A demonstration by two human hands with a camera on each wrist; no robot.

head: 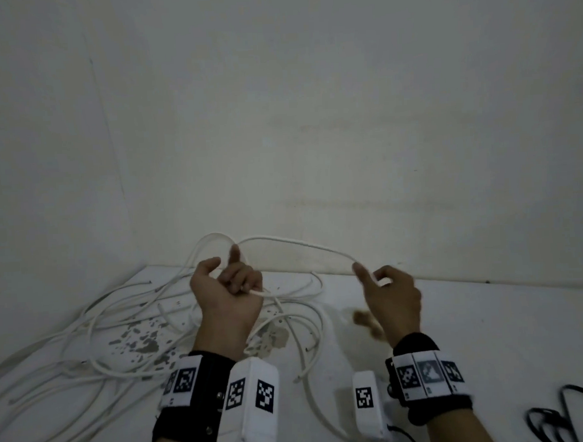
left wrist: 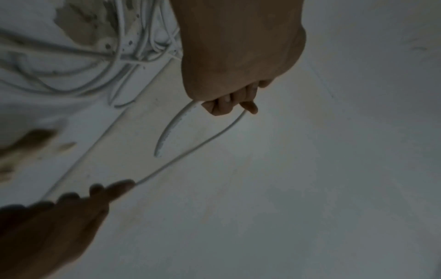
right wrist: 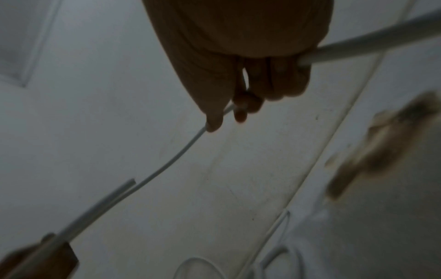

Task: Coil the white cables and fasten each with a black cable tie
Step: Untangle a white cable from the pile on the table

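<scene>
Curled fingers of the left hand (head: pixel 228 288) clasp a white cable (head: pixel 297 243), index raised; the right hand (head: pixel 392 295) pinches the same strand between thumb and forefinger. The span arches between them above the table (head: pixel 508 328), where loose cables (head: pixel 88 350) sprawl left and black cable ties (head: pixel 566 416) lie right.

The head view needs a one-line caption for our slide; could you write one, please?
Left hand and right hand hold a white cable stretched between them above the tangled cables.
</scene>
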